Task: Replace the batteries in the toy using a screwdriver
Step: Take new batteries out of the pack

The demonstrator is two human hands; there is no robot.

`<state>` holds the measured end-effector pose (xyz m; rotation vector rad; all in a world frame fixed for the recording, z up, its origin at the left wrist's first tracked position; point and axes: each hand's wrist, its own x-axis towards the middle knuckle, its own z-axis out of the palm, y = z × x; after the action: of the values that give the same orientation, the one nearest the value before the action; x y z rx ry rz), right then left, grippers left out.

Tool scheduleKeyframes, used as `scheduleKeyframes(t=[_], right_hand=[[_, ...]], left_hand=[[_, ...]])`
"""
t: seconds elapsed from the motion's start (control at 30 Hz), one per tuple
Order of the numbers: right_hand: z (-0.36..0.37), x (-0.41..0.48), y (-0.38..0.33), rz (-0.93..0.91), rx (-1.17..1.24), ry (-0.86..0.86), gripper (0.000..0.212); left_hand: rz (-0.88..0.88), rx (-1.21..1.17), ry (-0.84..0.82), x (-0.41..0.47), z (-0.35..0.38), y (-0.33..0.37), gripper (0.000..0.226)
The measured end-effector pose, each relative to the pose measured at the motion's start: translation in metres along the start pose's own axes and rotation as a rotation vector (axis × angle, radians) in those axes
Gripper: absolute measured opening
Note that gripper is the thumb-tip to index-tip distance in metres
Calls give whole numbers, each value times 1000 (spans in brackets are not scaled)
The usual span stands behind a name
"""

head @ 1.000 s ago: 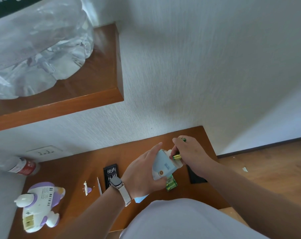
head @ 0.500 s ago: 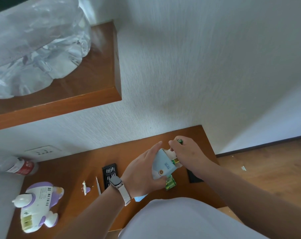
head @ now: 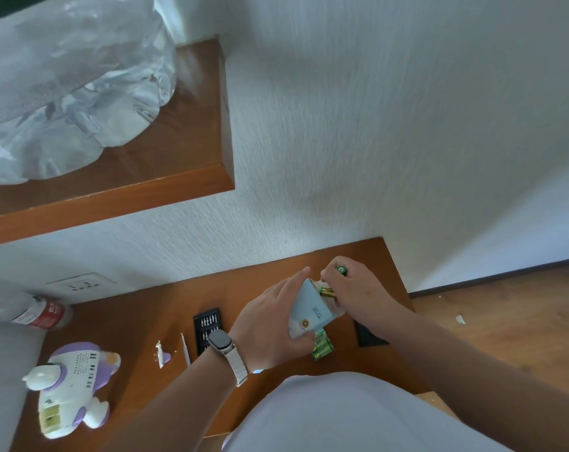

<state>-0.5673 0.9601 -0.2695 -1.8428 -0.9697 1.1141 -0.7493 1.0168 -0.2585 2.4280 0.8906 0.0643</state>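
We see the left hand (head: 270,324) holding a pale blue box (head: 309,313) up above the desk (head: 130,321). Its grip is closed on the box: the thumb is under the near end and the fingers lie along the far side. The wrist has a watch (head: 221,342) on a light strap.

The right hand (head: 358,291) is at the open top of the box. Its grip is curled tight round a green battery (head: 341,270), and the round end of that battery pokes out of the top of the fist. The fingertips reach down to the mouth of the box, where more batteries (head: 327,291), green and gold, show. Both arms come in from the bottom and meet over the right part of the desk.

Right under the box, a green pack of batteries (head: 322,345) lies on the desk. A flat black thing (head: 369,337) lies partly under the right arm.

The toy plane (head: 71,386), white and purple, lies on the left end of the desk, well apart from both hands. Its near end has a yellowish patch. Between the toy and the left arm lie a small white and purple piece (head: 161,353) and the thin screwdriver (head: 185,349). Just beside the screwdriver is a black case of bits (head: 206,324), partly hidden by the left wrist.

A bottle with a red label (head: 35,313) lies at the back left corner, near a wall socket (head: 81,283). Above, a wooden shelf (head: 146,197) holds a clear plastic bag (head: 64,93). To the right of the desk we see a wooden floor (head: 505,321).
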Motion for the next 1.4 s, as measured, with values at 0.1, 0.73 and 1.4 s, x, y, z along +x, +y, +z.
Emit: scheduleKeyframes(t=[0.1,0.73,1.4], right_hand=[[0,-1,-1,-30,-21,-104,16],[-27,4,-11,-232,-219,-291,7],[-20,-6,-7,-127,172,-170,13]], left_hand=[[1,14,-5,0,1,-2,101],[-11,-47,52,-1,-6,-5,96],[-9,-85,83,-3,-8,-7,97]])
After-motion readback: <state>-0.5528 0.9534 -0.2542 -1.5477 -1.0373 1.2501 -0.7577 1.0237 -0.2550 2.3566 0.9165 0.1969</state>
